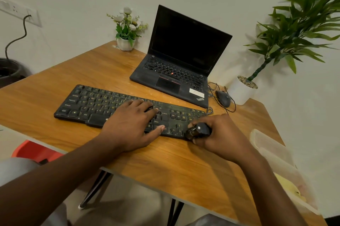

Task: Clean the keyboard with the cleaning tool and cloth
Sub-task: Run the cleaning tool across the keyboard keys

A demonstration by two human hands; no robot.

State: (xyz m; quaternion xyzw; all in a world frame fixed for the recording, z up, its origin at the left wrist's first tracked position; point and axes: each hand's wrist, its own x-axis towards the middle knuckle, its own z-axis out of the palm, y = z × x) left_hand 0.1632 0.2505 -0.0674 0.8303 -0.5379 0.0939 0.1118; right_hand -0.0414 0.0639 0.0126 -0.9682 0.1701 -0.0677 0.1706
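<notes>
Here the black keyboard (117, 108) lies across the middle of the wooden table (165, 167), in front of an open laptop (181, 60). The left hand (130, 124) rests flat on the keys right of centre, fingers straight and slightly spread, thumb out toward the near edge. The right hand (220, 133) curls around a small dark cleaning tool (198, 131) at the keyboard's right near corner. A mouse (223, 98) sits beside the laptop.
</notes>
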